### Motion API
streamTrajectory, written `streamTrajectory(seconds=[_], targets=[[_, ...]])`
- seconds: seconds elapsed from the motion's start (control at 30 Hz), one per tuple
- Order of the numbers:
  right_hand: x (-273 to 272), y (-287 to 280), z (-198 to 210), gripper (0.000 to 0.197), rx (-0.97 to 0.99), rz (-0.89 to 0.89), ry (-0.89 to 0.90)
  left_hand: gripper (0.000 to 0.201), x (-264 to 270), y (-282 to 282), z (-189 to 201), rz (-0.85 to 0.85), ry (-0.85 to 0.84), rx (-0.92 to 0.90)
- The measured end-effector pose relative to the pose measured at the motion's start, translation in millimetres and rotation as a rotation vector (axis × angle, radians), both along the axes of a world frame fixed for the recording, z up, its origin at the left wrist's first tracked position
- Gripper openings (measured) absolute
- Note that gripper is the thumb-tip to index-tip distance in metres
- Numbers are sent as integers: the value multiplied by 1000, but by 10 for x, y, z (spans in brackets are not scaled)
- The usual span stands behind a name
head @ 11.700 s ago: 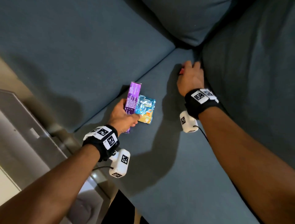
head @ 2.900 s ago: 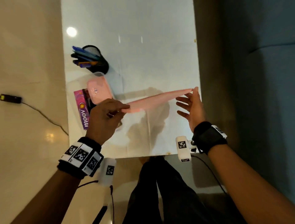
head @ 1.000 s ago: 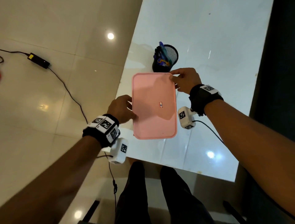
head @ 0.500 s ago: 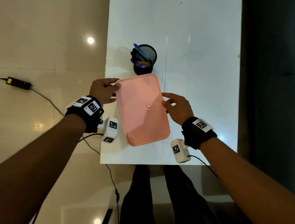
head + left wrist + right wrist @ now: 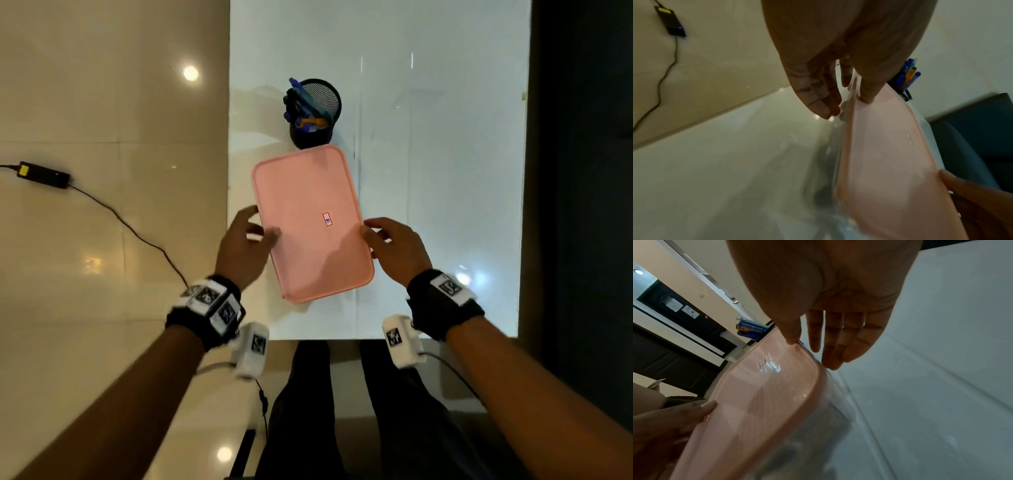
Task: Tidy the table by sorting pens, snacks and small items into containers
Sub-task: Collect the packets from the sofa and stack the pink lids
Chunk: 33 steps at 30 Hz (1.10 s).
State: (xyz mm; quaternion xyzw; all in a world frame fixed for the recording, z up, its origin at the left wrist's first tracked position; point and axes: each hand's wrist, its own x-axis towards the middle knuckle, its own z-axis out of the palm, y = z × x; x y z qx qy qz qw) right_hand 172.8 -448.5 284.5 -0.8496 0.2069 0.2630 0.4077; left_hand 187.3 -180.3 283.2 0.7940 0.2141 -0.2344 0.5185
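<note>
A pink lid (image 5: pixel 311 222) lies flat on a clear container (image 5: pixel 826 162) on the white table (image 5: pixel 445 171). My left hand (image 5: pixel 260 224) is at the lid's left edge. Its thumb (image 5: pixel 867 97) rests on the rim and its straight fingers (image 5: pixel 818 104) hang beside the clear wall. My right hand (image 5: pixel 368 228) is at the right edge, with its thumb tip (image 5: pixel 792 339) on the lid (image 5: pixel 760 402) and its fingers (image 5: pixel 834 353) straight down the side. A black mesh pen holder (image 5: pixel 313 113) full of pens stands just behind the container. The container's contents are hidden.
A black power adapter (image 5: pixel 42 174) with its cable lies on the tiled floor to the left. A dark sofa (image 5: pixel 582 171) runs along the table's right side. My legs (image 5: pixel 342 411) are below the table's near edge.
The lid, held edge-on above the container 2.9 s ago, now lies flat on it. In the last half second my left hand slid from the far-left corner nearer along the left edge.
</note>
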Motion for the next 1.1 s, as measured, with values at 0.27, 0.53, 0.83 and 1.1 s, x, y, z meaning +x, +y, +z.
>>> streamTrajectory(seconds=[0.27, 0.53, 0.83, 1.1], targets=[[-536, 44, 32, 25, 185, -166, 13, 66, -815, -81, -53, -52, 109, -161], [-476, -76, -15, 38, 176, -76, 44, 59, -852, -118, -98, -46, 66, -178], [486, 37, -2, 32, 48, 145, -129, 69, -100, 108, -55, -7, -2, -72], [1460, 263, -125, 33, 57, 132, -200, 50, 721, 151, -65, 20, -29, -95]])
